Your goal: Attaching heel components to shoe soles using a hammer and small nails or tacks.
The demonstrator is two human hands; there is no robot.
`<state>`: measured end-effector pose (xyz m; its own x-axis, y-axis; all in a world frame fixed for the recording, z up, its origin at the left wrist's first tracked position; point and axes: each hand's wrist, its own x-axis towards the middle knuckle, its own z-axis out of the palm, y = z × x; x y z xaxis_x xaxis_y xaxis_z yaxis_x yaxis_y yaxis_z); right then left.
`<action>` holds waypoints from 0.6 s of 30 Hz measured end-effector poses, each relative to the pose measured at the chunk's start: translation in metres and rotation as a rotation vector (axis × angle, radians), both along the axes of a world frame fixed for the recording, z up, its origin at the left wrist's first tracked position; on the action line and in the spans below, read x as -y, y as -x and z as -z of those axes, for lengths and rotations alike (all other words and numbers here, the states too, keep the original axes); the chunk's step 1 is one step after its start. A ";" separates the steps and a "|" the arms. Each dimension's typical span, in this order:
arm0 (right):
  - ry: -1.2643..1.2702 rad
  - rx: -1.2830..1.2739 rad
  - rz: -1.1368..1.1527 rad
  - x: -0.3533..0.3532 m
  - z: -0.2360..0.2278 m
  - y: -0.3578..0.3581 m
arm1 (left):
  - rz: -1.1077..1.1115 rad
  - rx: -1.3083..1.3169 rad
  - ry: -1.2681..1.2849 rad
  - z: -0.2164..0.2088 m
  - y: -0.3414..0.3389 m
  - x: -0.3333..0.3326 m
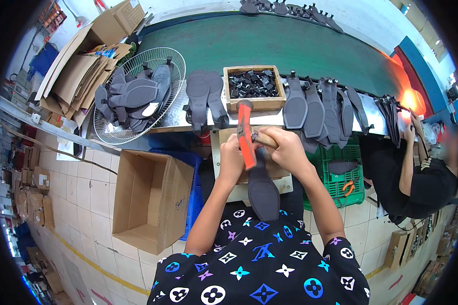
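My right hand (291,151) is closed around the wooden handle of a hammer (245,133) with an orange-red head. The hammer head hangs over the narrow end of a dark grey shoe sole (263,190), whose broad end points toward my body. Beside that narrow end, my left hand (232,158) is closed, its fingertips partly behind the hammer head; what they pinch is hidden. Under both hands lies a pale work block (285,185). Just beyond stands a wooden box (232,105) filled with small black pieces (253,84).
More soles (296,104) line the bench right of the box, with a pair (197,94) to its left. A wire basket (180,66) holds more. A cardboard box (160,203) stands at left, a green crate (336,195) with orange-handled pliers (349,187) at right. A co-worker (417,178) works far right.
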<state>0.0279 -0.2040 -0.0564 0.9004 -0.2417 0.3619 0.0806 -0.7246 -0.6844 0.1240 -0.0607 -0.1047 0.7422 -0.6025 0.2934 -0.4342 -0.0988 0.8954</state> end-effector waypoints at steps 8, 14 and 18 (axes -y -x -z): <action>0.193 -0.052 0.028 -0.004 -0.006 0.011 | 0.138 0.028 0.096 0.009 -0.015 0.000; -0.305 -0.019 0.141 -0.026 -0.021 0.037 | 0.221 -0.064 0.028 0.003 -0.024 0.000; -0.286 -0.010 0.178 -0.037 -0.019 0.064 | 0.215 -0.025 0.064 0.005 -0.024 0.002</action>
<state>-0.0360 -0.1667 -0.0378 0.8380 -0.4861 0.2480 -0.0380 -0.5053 -0.8621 0.1476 -0.0632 -0.1101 0.6061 -0.7283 0.3197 -0.4170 0.0513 0.9074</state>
